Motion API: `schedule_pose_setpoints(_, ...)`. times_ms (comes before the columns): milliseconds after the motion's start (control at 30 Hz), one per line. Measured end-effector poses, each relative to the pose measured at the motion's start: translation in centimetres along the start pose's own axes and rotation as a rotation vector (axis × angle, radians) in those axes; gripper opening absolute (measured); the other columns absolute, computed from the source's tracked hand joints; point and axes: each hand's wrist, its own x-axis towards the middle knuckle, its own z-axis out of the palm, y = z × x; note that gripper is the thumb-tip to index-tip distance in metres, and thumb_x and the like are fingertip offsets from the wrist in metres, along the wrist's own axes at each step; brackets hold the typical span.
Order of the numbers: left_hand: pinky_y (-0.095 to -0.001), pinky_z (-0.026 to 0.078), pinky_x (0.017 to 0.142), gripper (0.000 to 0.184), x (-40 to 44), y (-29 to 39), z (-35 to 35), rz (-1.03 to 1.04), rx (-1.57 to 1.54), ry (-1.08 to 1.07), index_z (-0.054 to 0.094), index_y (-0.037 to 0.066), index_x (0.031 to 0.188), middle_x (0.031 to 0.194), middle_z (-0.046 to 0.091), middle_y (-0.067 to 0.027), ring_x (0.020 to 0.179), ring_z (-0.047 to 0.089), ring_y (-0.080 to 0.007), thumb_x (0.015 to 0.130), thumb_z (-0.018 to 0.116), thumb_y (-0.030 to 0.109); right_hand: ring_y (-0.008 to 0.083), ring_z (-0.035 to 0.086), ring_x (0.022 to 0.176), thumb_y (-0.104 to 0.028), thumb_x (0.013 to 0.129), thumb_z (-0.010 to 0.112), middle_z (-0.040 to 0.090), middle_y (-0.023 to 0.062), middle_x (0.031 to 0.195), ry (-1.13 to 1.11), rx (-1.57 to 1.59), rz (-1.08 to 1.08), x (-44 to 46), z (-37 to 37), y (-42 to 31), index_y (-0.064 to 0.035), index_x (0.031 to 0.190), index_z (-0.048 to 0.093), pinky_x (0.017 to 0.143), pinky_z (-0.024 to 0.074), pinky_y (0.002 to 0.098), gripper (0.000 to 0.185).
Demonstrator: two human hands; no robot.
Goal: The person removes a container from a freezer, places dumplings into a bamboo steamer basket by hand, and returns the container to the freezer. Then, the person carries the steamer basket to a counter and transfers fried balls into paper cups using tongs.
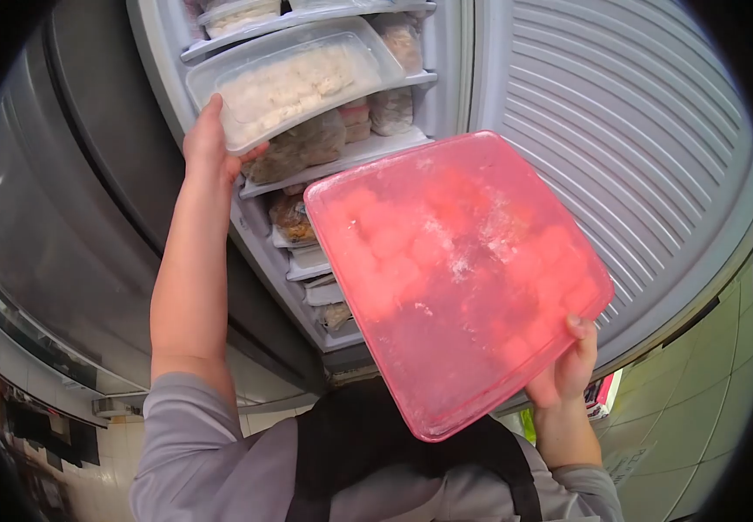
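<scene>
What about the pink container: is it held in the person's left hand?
No, the right hand holds the pink container, while the left hand grips a clear container.

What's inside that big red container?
Through the translucent red container, rounded lumps show. White, frosty-looking patches appear too; whether inside or on the surface, I can't tell. The cloudy plastic blurs what the lumps are, and anything beneath them is hidden.
</scene>
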Motion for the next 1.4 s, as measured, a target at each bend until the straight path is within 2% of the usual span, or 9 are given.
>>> schedule_pose_setpoints(367, -0.054, 0.059, 0.065, 0.049, 3.7, -2.4, -1.9, -0.014, -0.116, 0.043, 0.041, 0.007, 0.139, 0.132, 0.056, -0.016, 0.107, 0.064, -0.038, 0.104, 0.04, 0.04, 0.0324, 0.051, 0.125, -0.026, 0.086, 0.055, 0.052, 0.015, 0.137, 0.091, -0.07, 0.011, -0.4, -0.8, 1.4, -0.002, 0.142, 0.039, 0.106, 0.041, 0.0487, 0.063)
schedule_pose_setpoints(467, -0.0595, 0.058, 0.075, 0.045, 6.3, -1.0, -2.9, -0.045, -0.008, -0.01, 0.041, 0.009, 0.14, 0.138, 0.05, -0.0159, 0.119, 0.056, -0.0412, 0.104, 0.04, 0.037, 0.0322, 0.051, 0.125, -0.025, 0.086, 0.056, 0.051, 0.015, 0.138, 0.077, -0.065, 0.04, -0.3, -0.5, 1.9, -0.0026, 0.143, 0.039, 0.106, 0.0412, 0.0486, 0.063)
schedule_pose_setpoints(800, -0.0498, 0.061, 0.063, 0.037, 10.3, 0.2, 0.4, 0.166, 0.272, 0.342, 0.051, 0.002, 0.129, 0.12, 0.061, -0.0186, 0.104, 0.065, -0.0382, 0.099, 0.046, 0.025, 0.0325, 0.05, 0.126, -0.025, 0.084, 0.057, 0.05, 0.0157, 0.138, 0.074, -0.061, 0.069, 0.5, -2.2, 2.2, -0.002, 0.144, 0.036, 0.107, 0.0413, 0.0489, 0.067)
schedule_pose_setpoints(900, -0.0443, 0.06, 0.061, 0.039, 10.6, -0.4, 0.7, 0.247, 0.456, 0.442, 0.052, 0.002, 0.128, 0.123, 0.059, -0.0199, 0.102, 0.065, -0.0362, 0.096, 0.044, 0.022, 0.0329, 0.05, 0.126, -0.025, 0.084, 0.058, 0.05, 0.0161, 0.138, 0.076, -0.06, 0.075, 0.6, -2.1, 2.5, -0.0019, 0.144, 0.036, 0.107, 0.0415, 0.0487, 0.068)
schedule_pose_setpoints(1000, -0.0522, 0.054, 0.08, 0.035, 13.3, -0.6, -0.2, 0.307, 0.75, 0.563, 0.061, 0.003, 0.121, 0.123, 0.064, -0.0177, 0.104, 0.065, -0.0389, 0.095, 0.049, 0.024, 0.0331, 0.05, 0.126, -0.025, 0.084, 0.058, 0.05, 0.0162, 0.139, 0.08, -0.056, 0.065, 0.7, -1.9, 2.6, -0.0018, 0.144, 0.036, 0.107, 0.0415, 0.0487, 0.069)
schedule_pose_setpoints(1100, -0.0547, 0.046, 0.095, 0.041, 14.9, -1.3, -0.5, 0.378, 1.024, 0.621, 0.058, 0.006, 0.129, 0.124, 0.064, -0.0173, 0.105, 0.065, -0.0384, 0.093, 0.052, 0.026, 0.0328, 0.05, 0.126, -0.024, 0.083, 0.059, 0.05, 0.016, 0.139, 0.092, -0.068, 0.048, 0.8, -1.6, 2.5, -0.0021, 0.144, 0.036, 0.107, 0.0414, 0.0488, 0.069)
schedule_pose_setpoints(1200, -0.058, 0.037, 0.104, 0.049, 11.1, -1.9, 2.7, 0.485, 1.073, 0.692, 0.051, 0.012, 0.139, 0.135, 0.057, -0.018, 0.121, 0.056, -0.0361, 0.092, 0.052, 0.026, 0.0326, 0.05, 0.126, -0.024, 0.083, 0.059, 0.049, 0.0158, 0.139, 0.102, -0.07, 0.041, 1.0, -2.1, 2.6, -0.0025, 0.144, 0.036, 0.107, 0.0414, 0.0487, 0.069)
schedule_pose_setpoints(1267, -0.0619, 0.025, 0.11, 0.054, 11.1, -3.9, 3.7, 0.986, 1.431, 0.72, 0.042, 0.02, 0.147, 0.15, 0.042, -0.016, 0.139, 0.038, -0.0328, 0.095, 0.048, 0.034, 0.0325, 0.05, 0.126, -0.024, 0.084, 0.06, 0.049, 0.0156, 0.14, 0.105, -0.076, 0.039, 1.0, -1.7, 2.7, -0.0025, 0.144, 0.036, 0.107, 0.0413, 0.0485, 0.068)
schedule_pose_setpoints(1400, -0.065, 0.02, 0.112, 0.055, 10.1, -5.1, 6.3, 0.927, 1.693, 0.383, 0.038, 0.027, 0.15, 0.158, 0.029, -0.0115, 0.146, 0.025, -0.032, 0.098, 0.039, 0.044, 0.0321, 0.049, 0.127, -0.024, 0.084, 0.06, 0.049, 0.0149, 0.139, 0.092, -0.074, 0.053, 1.5, -1.7, 2.7, -0.0027, 0.144, 0.036, 0.107, 0.041, 0.0481, 0.068)
